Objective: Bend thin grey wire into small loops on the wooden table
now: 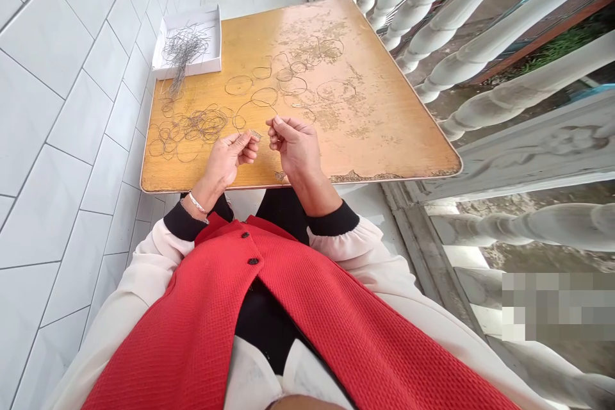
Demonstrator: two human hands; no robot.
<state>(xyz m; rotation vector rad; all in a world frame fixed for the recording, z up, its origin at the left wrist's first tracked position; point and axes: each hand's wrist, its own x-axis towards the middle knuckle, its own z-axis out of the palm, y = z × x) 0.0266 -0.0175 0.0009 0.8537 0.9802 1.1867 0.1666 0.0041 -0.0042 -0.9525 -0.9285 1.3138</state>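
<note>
My left hand (223, 160) pinches a small metal end of thin wire (256, 134) between finger and thumb. My right hand (294, 147) is close beside it, its fingertips pinched together, and a thin wire loop (250, 109) seems to run up from them. Many thin wire rings (209, 125) lie in a tangled scatter on the table to the left of my hands. More rings (293, 84) lie farther forward. A white cardboard box lid (211, 32) holds a bundle of straight thin wires (182, 51), with some ends trailing over its edge.
The square wooden table (384, 134) has a worn, peeling orange-yellow top. White tiled wall (81, 109) stands on the left. A white balustrade (509, 32) runs along the right. A red vest and cream sleeves fill the foreground.
</note>
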